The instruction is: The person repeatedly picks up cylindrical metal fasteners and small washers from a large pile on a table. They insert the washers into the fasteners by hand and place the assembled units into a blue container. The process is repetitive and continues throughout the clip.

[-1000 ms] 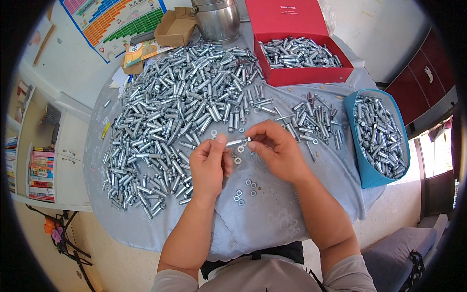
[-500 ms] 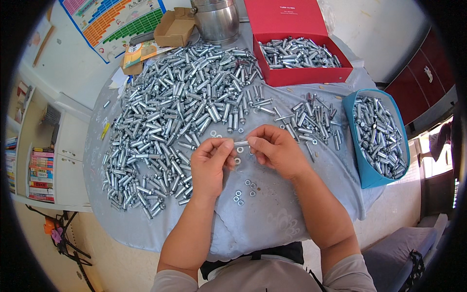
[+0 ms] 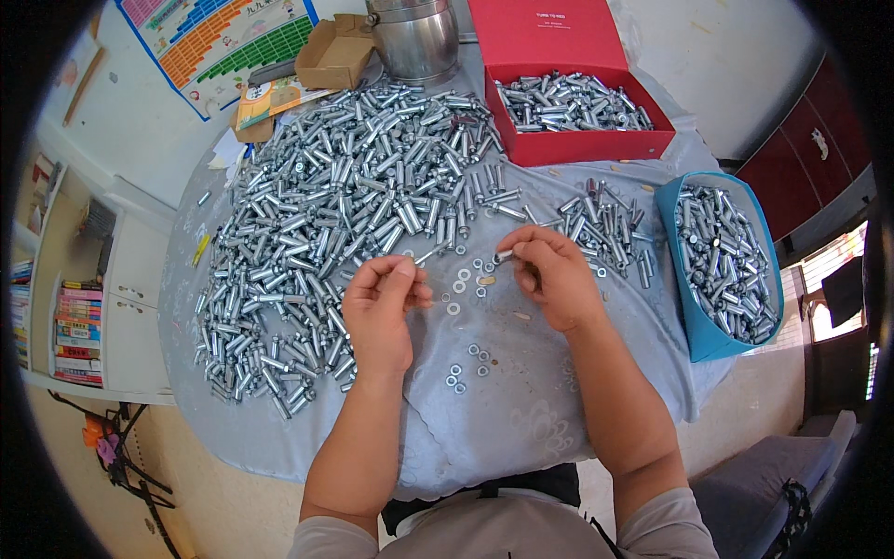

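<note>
My left hand [image 3: 380, 303] pinches a thin silver bolt [image 3: 431, 253] between thumb and fingertips, its free end pointing up and to the right. Across a gap, my right hand [image 3: 557, 279] grips a short metal sleeve [image 3: 504, 256], mostly covered by the fingers. Between and below the hands, loose washers [image 3: 453, 308] and small hex nuts [image 3: 474, 349] lie on the grey tablecloth [image 3: 484, 429]. A large heap of assembled expansion bolts [image 3: 326, 196] spreads to the left and beyond my left hand. A smaller pile of bolts and sleeves [image 3: 605, 228] lies beyond my right hand.
An open red box [image 3: 596, 146] full of bolts stands at the far right. Nearer on the right is a blue fabric bin [image 3: 712, 345], also filled. A metal pot [image 3: 414, 47] and a cardboard box [image 3: 331, 58] stand at the back. A grey chair [image 3: 764, 475] is at lower right.
My hands have moved apart from the single metal piece they held together. Now the left has the bolt and the right has the sleeve.
</note>
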{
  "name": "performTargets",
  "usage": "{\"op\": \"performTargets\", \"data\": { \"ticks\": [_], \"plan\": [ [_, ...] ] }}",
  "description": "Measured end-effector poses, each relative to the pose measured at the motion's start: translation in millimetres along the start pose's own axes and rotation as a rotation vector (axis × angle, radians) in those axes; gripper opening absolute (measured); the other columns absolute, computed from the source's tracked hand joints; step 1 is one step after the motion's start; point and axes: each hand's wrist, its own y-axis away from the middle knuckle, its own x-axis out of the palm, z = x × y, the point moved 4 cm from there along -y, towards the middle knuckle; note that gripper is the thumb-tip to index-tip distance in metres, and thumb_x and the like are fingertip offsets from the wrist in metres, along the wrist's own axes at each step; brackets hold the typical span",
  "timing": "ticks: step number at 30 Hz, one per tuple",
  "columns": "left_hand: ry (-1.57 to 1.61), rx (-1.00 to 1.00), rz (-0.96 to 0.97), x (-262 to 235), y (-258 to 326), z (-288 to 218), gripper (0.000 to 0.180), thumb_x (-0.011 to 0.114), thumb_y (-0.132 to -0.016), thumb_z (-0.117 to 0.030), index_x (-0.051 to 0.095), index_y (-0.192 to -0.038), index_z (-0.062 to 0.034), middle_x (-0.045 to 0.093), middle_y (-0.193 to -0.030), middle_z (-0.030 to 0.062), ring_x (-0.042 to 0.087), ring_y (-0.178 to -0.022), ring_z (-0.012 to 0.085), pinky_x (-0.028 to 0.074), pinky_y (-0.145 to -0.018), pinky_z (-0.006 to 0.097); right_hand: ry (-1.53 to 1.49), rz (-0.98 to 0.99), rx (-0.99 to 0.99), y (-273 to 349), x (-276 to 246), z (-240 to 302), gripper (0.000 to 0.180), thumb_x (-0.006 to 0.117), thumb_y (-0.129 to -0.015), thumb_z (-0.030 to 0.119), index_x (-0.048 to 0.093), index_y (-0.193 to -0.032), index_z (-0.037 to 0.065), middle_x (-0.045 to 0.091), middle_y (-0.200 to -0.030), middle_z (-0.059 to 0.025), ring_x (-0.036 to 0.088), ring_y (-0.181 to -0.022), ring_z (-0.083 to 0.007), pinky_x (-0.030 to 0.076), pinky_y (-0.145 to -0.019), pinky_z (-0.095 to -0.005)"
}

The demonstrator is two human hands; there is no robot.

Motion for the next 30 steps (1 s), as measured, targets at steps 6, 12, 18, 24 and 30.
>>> {"op": "performTargets", "data": {
  "ticks": [6, 12, 18, 24, 30],
  "plan": [
    [-0.122, 0.059, 0.221, 18.2, 11.5, 4.5, 0.009, 0.062, -0.088, -0.002, 0.063, -0.097, 0.0005, 0.067, -0.083, 0.0078, 0.063, -0.066, 0.0132, 0.053, -0.061, 0.026, 0.196, 0.013, 0.034, 6.8, 24.6, -5.2, 0.013, 0.062, -0.088, 0.013, 0.066, -0.092, 0.002, 0.047, -0.062, 0.0044, 0.038, -0.049, -0.0042, 0.027, -0.044, -0.0205],
    [-0.271, 0.081, 0.257, 23.1, 14.9, 1.0, 0.013, 0.061, -0.090, -0.005, 0.065, -0.101, 0.0007, 0.067, -0.086, 0.0061, 0.062, -0.068, 0.0103, 0.052, -0.061, 0.024, 0.265, 0.000, 0.002, 8.7, 18.4, -1.5, 0.014, 0.065, -0.087, 0.016, 0.069, -0.094, 0.004, 0.056, -0.072, 0.0056, 0.046, -0.065, -0.0041, 0.038, -0.058, -0.0215],
    [-0.657, 0.447, -0.183, -15.4, -5.1, -25.8, 0.013, 0.060, -0.091, -0.008, 0.066, -0.101, -0.0006, 0.067, -0.089, 0.0030, 0.058, -0.072, 0.0068, 0.046, -0.064, 0.021, 0.338, -0.684, -0.479, 8.2, -21.9, 19.8, 0.012, 0.062, -0.087, 0.007, 0.067, -0.096, 0.002, 0.053, -0.075, 0.0045, 0.044, -0.066, -0.0042, 0.036, -0.057, -0.0216],
    [-1.466, 0.596, -0.196, -28.8, -10.8, -46.6, 0.023, 0.070, -0.076, -0.013, 0.068, -0.098, -0.0051, 0.065, -0.102, 0.0101, 0.056, -0.098, 0.0271, 0.043, -0.088, 0.038, 0.704, -0.952, -0.787, 10.6, -46.9, 31.2, 0.023, 0.056, -0.085, 0.003, 0.062, -0.107, -0.001, 0.057, -0.105, -0.0137, 0.053, -0.100, -0.0253, 0.041, -0.091, -0.0343],
    [-1.577, 0.460, -0.131, -29.5, -8.3, -43.5, 0.030, 0.075, -0.071, -0.023, 0.069, -0.096, -0.0078, 0.064, -0.104, 0.0110, 0.054, -0.102, 0.0307, 0.039, -0.093, 0.042, 0.791, -0.846, -0.847, 12.0, -30.3, 31.9, 0.025, 0.057, -0.083, 0.001, 0.060, -0.108, 0.000, 0.057, -0.112, -0.0169, 0.052, -0.111, -0.0310, 0.037, -0.100, -0.0372]
  ]
}}
